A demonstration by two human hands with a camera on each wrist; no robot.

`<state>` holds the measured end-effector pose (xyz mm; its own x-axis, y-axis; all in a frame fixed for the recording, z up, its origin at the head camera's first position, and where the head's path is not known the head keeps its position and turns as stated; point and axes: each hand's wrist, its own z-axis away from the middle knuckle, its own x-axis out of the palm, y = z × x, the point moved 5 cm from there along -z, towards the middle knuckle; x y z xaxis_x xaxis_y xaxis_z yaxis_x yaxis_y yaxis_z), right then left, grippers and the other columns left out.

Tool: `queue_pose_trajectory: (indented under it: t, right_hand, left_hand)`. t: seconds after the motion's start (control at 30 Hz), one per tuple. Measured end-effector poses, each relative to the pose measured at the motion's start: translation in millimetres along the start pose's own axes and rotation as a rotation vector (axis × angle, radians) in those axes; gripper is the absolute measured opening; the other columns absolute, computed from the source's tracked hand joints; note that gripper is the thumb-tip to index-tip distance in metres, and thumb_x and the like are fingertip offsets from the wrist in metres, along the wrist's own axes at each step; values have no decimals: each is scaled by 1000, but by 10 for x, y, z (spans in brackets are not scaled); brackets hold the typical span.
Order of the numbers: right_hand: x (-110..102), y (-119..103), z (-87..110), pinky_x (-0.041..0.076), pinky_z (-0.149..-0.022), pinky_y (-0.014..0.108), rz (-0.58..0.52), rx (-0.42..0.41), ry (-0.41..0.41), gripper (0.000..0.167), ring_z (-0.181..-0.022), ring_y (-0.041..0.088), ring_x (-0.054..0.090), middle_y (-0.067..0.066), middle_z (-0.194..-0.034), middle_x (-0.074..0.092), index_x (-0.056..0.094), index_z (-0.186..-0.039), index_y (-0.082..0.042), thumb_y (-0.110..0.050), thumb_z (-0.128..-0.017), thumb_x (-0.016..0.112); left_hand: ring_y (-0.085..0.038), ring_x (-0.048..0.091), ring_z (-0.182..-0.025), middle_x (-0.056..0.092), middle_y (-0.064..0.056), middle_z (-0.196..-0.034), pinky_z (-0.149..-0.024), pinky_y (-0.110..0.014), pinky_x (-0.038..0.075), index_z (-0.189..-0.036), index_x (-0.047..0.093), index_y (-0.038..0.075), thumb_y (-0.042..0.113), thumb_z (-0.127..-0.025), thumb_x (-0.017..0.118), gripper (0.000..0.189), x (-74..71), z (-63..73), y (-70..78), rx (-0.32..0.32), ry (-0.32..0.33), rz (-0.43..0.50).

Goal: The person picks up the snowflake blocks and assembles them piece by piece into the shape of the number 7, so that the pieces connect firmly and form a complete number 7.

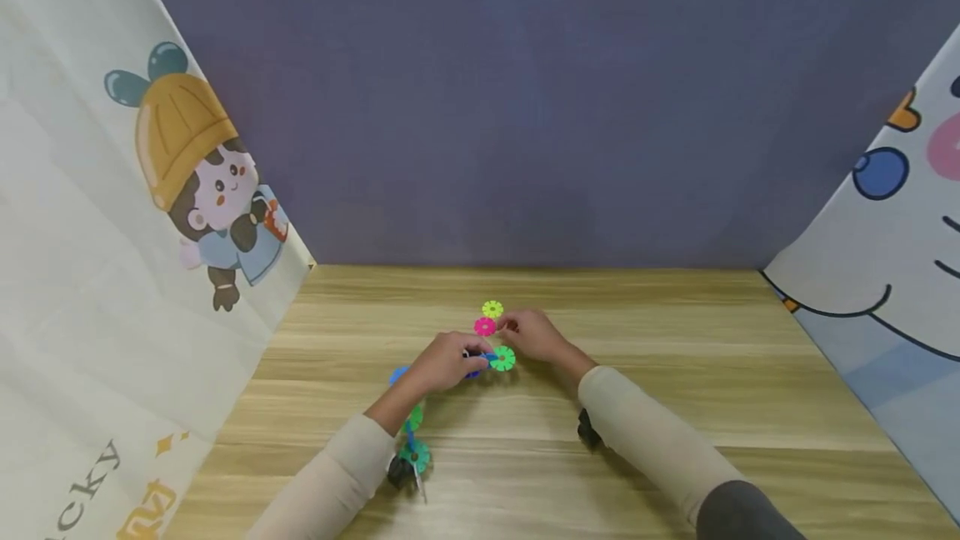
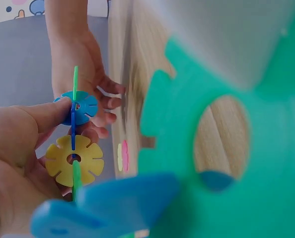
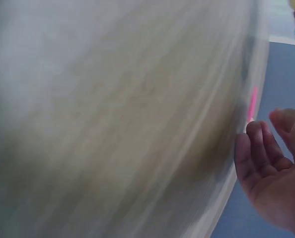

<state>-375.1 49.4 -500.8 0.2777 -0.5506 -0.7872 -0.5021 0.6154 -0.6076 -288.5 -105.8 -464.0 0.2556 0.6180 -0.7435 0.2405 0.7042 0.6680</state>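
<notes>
My left hand (image 1: 442, 361) pinches a blue notched flower disc (image 2: 90, 105) between thumb and fingers. This disc is part of a chain of interlocking plastic discs. A green disc (image 1: 508, 359) is slotted at its far end, and a yellow disc (image 2: 90, 169) sits further back in it. More of the chain hangs below the left forearm, ending in a teal disc (image 1: 422, 453). Beside a loose pink disc (image 1: 480, 329) is my right hand (image 1: 532, 335), its fingers loosely bent with nothing visible between them. A yellow-green disc (image 1: 486, 308) lies just beyond the pink one.
The wooden table (image 1: 675, 332) ends at a dark blue-grey panel (image 1: 540, 107). Printed cloths (image 1: 75, 215) flank both sides. Black wrist cameras show beneath each forearm, the left one (image 1: 400, 473) right by the teal disc.
</notes>
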Motion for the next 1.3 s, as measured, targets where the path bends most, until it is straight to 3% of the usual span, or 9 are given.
queue_pose_trajectory:
  t: [0.17,0.33,0.53,0.7,0.93,1.13,1.3]
  right_hand:
    - [59,-34,-103,54,-70,30,121,-24,-6,15,-72,8,60,0,-86,72,75,-108,-11,-14,-96,67]
    - [86,-33,-177,52,-68,34,186,15,7,24,-68,14,58,-1,-80,68,72,-120,-14,-18,-96,68]
    - [152,-76,-241,59,-82,45,319,-32,-46,33,-95,27,72,5,-107,77,68,-130,-19,-26,-98,68]
    - [202,-121,-239,58,-92,49,367,-60,-120,40,-110,32,71,9,-121,74,63,-139,-18,-24,-99,66]
    - [231,-179,-197,55,-98,50,369,-20,-199,43,-120,34,66,10,-134,69,58,-145,-20,-24,-102,60]
    - [230,-203,-182,57,-92,48,330,-47,-164,29,-108,30,70,6,-117,75,68,-129,-16,-24,-103,61]
    - [165,-123,-147,55,-80,38,240,14,-81,20,-89,20,62,6,-100,67,68,-111,-9,-21,-95,71]
  left_hand:
    - [-7,61,-85,73,7,-93,-78,-29,52,-103,77,21,18,-96,71,10,-18,7,6,10,5,-3]
    - [-7,61,-84,72,7,-92,-78,-28,52,-102,78,19,17,-95,71,10,-28,17,3,6,7,18]
    - [-7,62,-85,73,6,-91,-78,-27,52,-101,78,18,16,-94,72,9,-38,43,0,26,21,7]
    - [-7,62,-86,73,6,-93,-80,-28,53,-102,78,18,17,-95,72,10,-50,85,0,30,14,6]
    - [-7,63,-89,74,6,-94,-81,-28,54,-103,78,19,17,-95,72,10,-58,148,17,55,-2,5]
    - [-9,64,-90,74,6,-95,-82,-28,53,-103,78,18,17,-94,73,11,-68,168,20,63,10,-9]
    - [-7,63,-88,74,7,-96,-81,-28,53,-103,78,19,19,-95,72,11,-70,177,23,37,2,13]
